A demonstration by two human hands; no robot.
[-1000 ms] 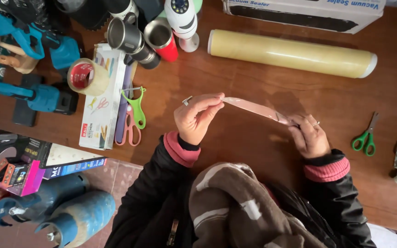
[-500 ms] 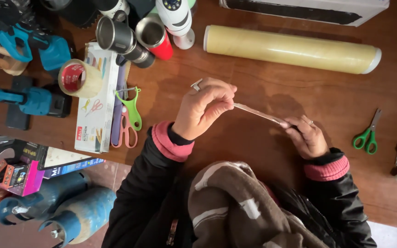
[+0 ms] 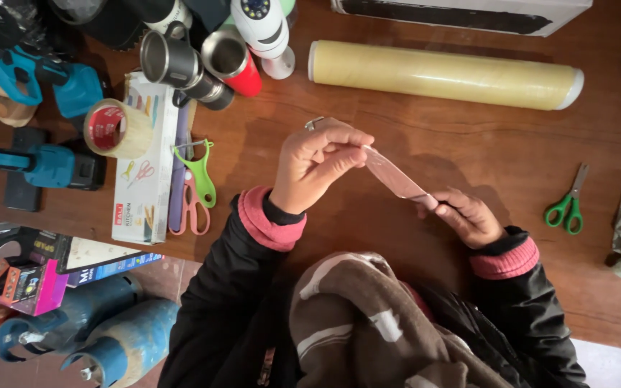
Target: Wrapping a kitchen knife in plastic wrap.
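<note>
Both hands pinch a thin pinkish strip point(image 3: 395, 176), stretched taut above the tabletop point(image 3: 468, 144).

I see my left hand point(image 3: 321, 164) and right hand point(image 3: 468, 215) clenched on opposite ends, keeping it straight; cling-film roll point(image 3: 443, 74) at twelve o'clock, green scissors point(image 3: 568, 205) at three.

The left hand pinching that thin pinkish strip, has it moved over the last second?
Yes. The left hand has come up, away from the body and toward the long yellowish film roll; the pinkish strip now slopes down to the right hand.

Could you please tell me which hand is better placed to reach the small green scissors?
Probably the right hand: it pinches the pink strip at its lower end and lies nearer the green scissors; the left hand holds the other end, farther away.
</note>
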